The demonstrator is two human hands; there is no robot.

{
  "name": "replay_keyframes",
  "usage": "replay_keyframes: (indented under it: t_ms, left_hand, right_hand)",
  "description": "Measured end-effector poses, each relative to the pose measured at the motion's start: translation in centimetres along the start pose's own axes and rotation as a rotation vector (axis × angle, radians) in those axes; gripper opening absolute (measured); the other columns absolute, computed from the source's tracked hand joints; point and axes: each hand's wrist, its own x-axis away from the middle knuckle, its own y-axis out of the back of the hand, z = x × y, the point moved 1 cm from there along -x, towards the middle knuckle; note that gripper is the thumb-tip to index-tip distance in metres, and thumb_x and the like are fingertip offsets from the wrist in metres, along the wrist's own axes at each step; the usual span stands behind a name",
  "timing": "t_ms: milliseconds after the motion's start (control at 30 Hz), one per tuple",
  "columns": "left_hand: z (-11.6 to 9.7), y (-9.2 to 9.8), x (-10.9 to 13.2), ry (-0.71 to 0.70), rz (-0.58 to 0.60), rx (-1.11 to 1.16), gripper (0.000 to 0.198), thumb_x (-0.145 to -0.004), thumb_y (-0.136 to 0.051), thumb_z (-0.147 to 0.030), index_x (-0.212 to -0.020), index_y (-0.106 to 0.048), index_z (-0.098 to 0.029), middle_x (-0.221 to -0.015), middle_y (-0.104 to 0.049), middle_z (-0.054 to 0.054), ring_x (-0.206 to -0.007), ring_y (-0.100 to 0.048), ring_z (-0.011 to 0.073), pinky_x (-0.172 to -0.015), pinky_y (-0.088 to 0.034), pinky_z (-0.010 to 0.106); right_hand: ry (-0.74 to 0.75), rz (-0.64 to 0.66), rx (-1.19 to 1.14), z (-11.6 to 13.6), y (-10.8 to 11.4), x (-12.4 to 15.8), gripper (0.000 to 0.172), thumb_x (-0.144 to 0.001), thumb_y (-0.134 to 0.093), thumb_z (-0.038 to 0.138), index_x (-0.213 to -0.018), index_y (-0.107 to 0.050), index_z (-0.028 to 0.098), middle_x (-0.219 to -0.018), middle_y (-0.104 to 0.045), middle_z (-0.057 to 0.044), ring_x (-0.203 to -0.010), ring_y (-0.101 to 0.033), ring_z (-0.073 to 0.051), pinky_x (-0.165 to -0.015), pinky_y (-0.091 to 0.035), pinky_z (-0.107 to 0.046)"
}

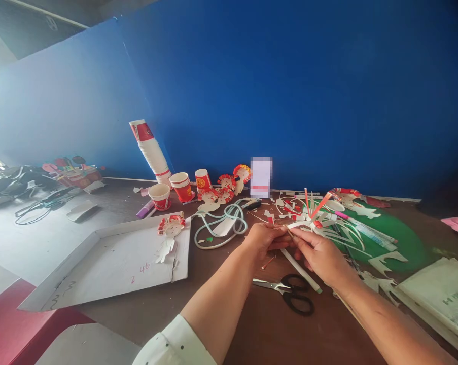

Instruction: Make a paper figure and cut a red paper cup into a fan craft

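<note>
My left hand (pixel 265 238) and my right hand (pixel 320 253) meet above the middle of the table, fingers pinched together. Between their fingertips is a small, thin, tan piece (pixel 288 231) that both seem to grip; its kind is too small to make out. Just beyond my fingers, white and red paper strips (pixel 313 215) stick up, and I cannot tell whether they touch the held piece. A white rod with a green end (pixel 304 274) lies partly under my hands. Closer to me, black-handled scissors (pixel 289 291) rest on the table with their blades pointing left.
A shallow white box lid (pixel 126 276) carries a paper-cup figure (pixel 171 225). Behind stand paper cups (pixel 181 186), a tall leaning cup stack (pixel 152 152) and several more figures (pixel 224 187). A coiled pale cable (pixel 213 243) lies left; paper scraps cover a green mat (pixel 407 230) right.
</note>
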Motion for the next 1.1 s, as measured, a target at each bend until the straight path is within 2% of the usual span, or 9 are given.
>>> replay_keyframes:
  t_ms: [100, 200, 367, 667, 767, 933, 1100]
  left_hand:
    - [-0.06, -0.02, 0.02, 0.000, -0.053, -0.032, 0.006, -0.077, -0.069, -0.013, -0.077, -0.067, -0.007, -0.069, -0.067, 0.008, -0.059, -0.065, 0.0120, -0.057, -0.053, 0.020]
    - [-0.11, 0.00, 0.03, 0.005, -0.069, -0.036, 0.008, -0.074, -0.071, -0.013, -0.076, -0.066, -0.007, -0.069, -0.067, 0.008, -0.058, -0.065, 0.0125, -0.058, -0.054, 0.021]
    - [-0.02, -0.01, 0.00, -0.009, -0.073, -0.028, 0.009, -0.072, -0.072, -0.014, -0.074, -0.065, -0.007, -0.068, -0.067, 0.008, -0.057, -0.063, 0.0114, -0.057, -0.053, 0.020]
    - [0.19, -0.61, -0.09, -0.021, -0.158, 0.014, 0.008, -0.069, -0.069, -0.009, -0.066, -0.062, -0.009, -0.059, -0.060, 0.003, -0.051, -0.055, 0.0076, -0.053, -0.047, 0.018]
    - [0.20, -0.80, 0.07, -0.022, -0.169, 0.041, 0.006, -0.071, -0.067, -0.009, -0.068, -0.062, -0.009, -0.060, -0.059, 0.003, -0.052, -0.055, 0.0079, -0.054, -0.046, 0.019]
    - [0.28, -0.96, 0.20, -0.035, -0.180, 0.046, 0.008, -0.071, -0.069, -0.012, -0.067, -0.062, -0.010, -0.060, -0.058, 0.002, -0.052, -0.054, 0.0072, -0.055, -0.046, 0.019]
    - [0.29, -0.98, 0.10, -0.024, -0.200, 0.039, 0.008, -0.070, -0.068, -0.011, -0.067, -0.061, -0.010, -0.061, -0.058, 0.002, -0.053, -0.054, 0.0078, -0.056, -0.046, 0.020]
  right_hand:
    - [0.119, -0.042, 0.212, 0.38, 0.08, 0.15, 0.042, -0.083, -0.055, 0.029, -0.124, -0.062, 0.024, -0.058, -0.065, 0.002, -0.044, -0.053, -0.012, -0.045, -0.041, -0.023]
    - [0.148, -0.034, 0.300, 0.50, 0.12, 0.18, 0.047, -0.085, -0.050, 0.028, -0.131, -0.055, 0.022, -0.059, -0.067, 0.002, -0.054, -0.060, -0.016, -0.058, -0.047, -0.027]
    - [0.124, -0.026, 0.296, 0.16, -0.05, 0.03, 0.047, -0.086, -0.047, 0.029, -0.132, -0.054, 0.022, -0.068, -0.070, 0.001, -0.064, -0.066, -0.017, -0.070, -0.050, -0.029]
    - [0.132, -0.037, 0.243, 0.18, -0.51, -0.02, 0.044, -0.086, -0.050, 0.031, -0.127, -0.059, 0.020, -0.082, -0.074, -0.003, -0.068, -0.068, -0.018, -0.072, -0.051, -0.029]
    - [0.110, -0.018, 0.204, -0.12, -0.55, -0.13, 0.044, -0.086, -0.049, 0.035, -0.127, -0.059, 0.020, -0.074, -0.072, -0.002, -0.064, -0.067, -0.019, -0.067, -0.051, -0.030]
    - [0.048, 0.016, 0.159, -0.38, -0.73, -0.10, 0.048, -0.086, -0.049, 0.041, -0.130, -0.055, 0.023, -0.060, -0.067, 0.002, -0.045, -0.056, -0.015, -0.047, -0.045, -0.027]
    - [-0.017, 0.027, 0.113, -0.04, -0.78, -0.04, 0.051, -0.084, -0.049, 0.041, -0.130, -0.055, 0.021, -0.059, -0.066, 0.002, -0.042, -0.050, -0.013, -0.043, -0.042, -0.025]
